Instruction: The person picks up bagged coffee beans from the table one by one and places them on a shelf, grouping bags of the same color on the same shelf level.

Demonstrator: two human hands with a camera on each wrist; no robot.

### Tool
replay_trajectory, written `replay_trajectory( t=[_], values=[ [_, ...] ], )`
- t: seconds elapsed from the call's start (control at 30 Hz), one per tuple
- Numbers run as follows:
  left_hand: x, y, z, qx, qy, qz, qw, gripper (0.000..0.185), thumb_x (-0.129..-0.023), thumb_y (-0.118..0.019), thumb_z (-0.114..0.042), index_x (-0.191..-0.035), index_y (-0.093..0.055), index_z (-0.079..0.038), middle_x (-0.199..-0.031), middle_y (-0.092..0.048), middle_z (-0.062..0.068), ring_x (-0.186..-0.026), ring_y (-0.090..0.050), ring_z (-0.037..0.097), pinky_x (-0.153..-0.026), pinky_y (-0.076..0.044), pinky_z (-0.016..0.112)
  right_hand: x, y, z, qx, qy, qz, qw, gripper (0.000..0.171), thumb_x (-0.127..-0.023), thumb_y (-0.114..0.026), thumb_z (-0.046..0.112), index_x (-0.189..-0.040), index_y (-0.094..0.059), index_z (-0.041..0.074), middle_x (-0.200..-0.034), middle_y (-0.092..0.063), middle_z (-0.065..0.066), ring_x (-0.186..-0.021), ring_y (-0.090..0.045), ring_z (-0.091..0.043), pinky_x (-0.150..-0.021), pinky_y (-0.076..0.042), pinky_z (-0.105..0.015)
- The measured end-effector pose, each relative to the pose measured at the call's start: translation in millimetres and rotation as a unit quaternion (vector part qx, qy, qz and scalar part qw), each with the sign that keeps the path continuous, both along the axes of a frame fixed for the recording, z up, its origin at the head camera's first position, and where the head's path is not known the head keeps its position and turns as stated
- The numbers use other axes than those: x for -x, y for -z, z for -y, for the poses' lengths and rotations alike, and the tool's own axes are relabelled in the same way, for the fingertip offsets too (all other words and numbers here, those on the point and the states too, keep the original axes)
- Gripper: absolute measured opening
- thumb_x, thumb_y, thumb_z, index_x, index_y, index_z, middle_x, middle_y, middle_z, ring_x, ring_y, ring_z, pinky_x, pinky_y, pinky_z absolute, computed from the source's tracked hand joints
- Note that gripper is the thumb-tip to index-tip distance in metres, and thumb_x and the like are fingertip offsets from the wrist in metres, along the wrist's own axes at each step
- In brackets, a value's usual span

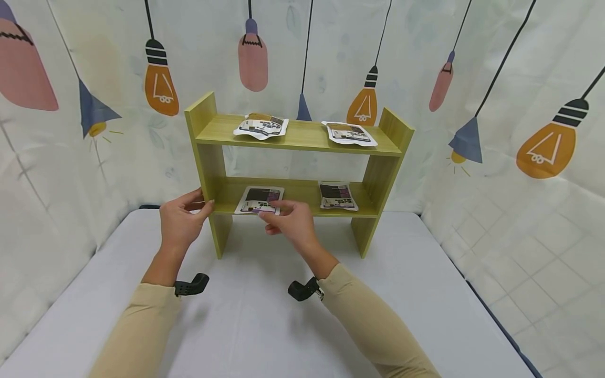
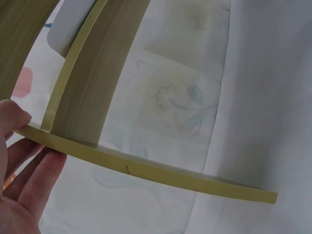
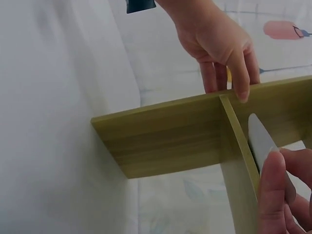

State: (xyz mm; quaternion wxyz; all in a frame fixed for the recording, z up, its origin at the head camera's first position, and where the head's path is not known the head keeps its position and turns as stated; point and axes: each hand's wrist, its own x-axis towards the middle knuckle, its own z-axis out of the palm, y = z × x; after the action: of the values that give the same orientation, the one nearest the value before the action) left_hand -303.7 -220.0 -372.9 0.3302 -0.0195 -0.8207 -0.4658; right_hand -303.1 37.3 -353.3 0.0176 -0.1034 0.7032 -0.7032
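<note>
We hold a packet on the lower shelf and steady the rack.

The packet (image 1: 259, 200) lies at the left end of the green rack's (image 1: 210, 157) lower shelf; our right hand (image 1: 289, 221) reaches forward, thumb and fingers pinching its front edge. Our left hand (image 1: 181, 220), arm extended, wraps around the rack's left upright, thumb on the front edge and fingers behind. Three other packets (image 1: 336, 196) rest on the shelves.

Shelf unit (image 1: 298, 157) standing on the bench (image 1: 264, 325), against the curtain (image 1: 472, 79). Two packets on top board: left (image 1: 261, 126), right (image 1: 348, 133). Two on lower board: left (image 1: 259, 200), at front edge, between left hand (image 1: 181, 220) and right hand (image 1: 290, 223); right (image 1: 337, 195).
</note>
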Motion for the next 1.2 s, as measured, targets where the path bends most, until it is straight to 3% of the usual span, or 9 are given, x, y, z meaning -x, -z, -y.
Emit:
replay_trajectory(
  t=[0.2, 0.3, 0.43, 0.73, 1.2],
  values=[
    [-1.2, -1.1, 0.3, -0.005, 0.007, -0.004, 1.0000, 0.040, -0.092, -0.077, -0.020, -0.131, -0.071, -0.015, -0.119, -0.076, 0.013, -0.090, -0.074, 0.008, -0.070, -0.048, 0.001, 1.2, -2.7, 0.2, -0.006, -0.001, -0.001, 1.000, 0.044, -0.081, -0.087, 0.014, -0.122, -0.074, 0.005, -0.077, -0.076, -0.014, -0.056, -0.072, -0.017, -0.067, -0.065, -0.040],
    [-1.3, -0.9, 0.2, -0.006, 0.010, -0.005, 0.9999, 0.040, -0.092, -0.077, -0.020, -0.131, -0.071, -0.016, -0.120, -0.076, 0.012, -0.085, -0.067, -0.008, -0.070, -0.048, 0.001, 2.3, -3.8, -0.2, -0.005, -0.005, 0.000, 1.000, 0.045, -0.081, -0.087, 0.013, -0.123, -0.073, 0.003, -0.076, -0.076, -0.013, -0.055, -0.071, -0.017, -0.064, -0.064, -0.038],
    [-1.0, -1.2, 1.1, -0.011, 0.015, -0.003, 0.9998, 0.040, -0.091, -0.077, -0.020, -0.131, -0.072, -0.016, -0.121, -0.075, 0.014, -0.083, -0.060, -0.018, -0.070, -0.048, 0.001, 3.3, -5.7, -1.4, -0.011, -0.008, 0.002, 1.000, 0.044, -0.082, -0.087, 0.013, -0.122, -0.074, 0.003, -0.076, -0.076, -0.013, -0.055, -0.071, -0.017, -0.062, -0.064, -0.037],
    [-0.6, -1.0, 1.7, -0.016, 0.018, 0.000, 0.9997, 0.041, -0.091, -0.078, -0.020, -0.131, -0.072, -0.016, -0.122, -0.074, 0.016, -0.082, -0.059, -0.021, -0.070, -0.048, 0.001, 4.3, -7.9, -3.5, -0.060, 0.010, -0.013, 0.998, 0.040, -0.083, -0.086, 0.018, -0.120, -0.075, 0.006, -0.075, -0.076, -0.011, -0.051, -0.064, -0.014, -0.055, -0.062, -0.033],
    [-2.0, -1.8, 1.0, -0.014, 0.016, 0.008, 0.9997, 0.041, -0.091, -0.077, -0.022, -0.132, -0.071, -0.016, -0.123, -0.074, 0.016, -0.085, -0.062, -0.017, -0.069, -0.047, 0.001, 10.4, -8.1, 0.3, -0.085, 0.016, -0.020, 0.996, 0.031, -0.085, -0.084, 0.017, -0.115, -0.077, 0.009, -0.066, -0.072, -0.008, -0.045, -0.059, -0.013, -0.048, -0.057, -0.029]
  ],
)
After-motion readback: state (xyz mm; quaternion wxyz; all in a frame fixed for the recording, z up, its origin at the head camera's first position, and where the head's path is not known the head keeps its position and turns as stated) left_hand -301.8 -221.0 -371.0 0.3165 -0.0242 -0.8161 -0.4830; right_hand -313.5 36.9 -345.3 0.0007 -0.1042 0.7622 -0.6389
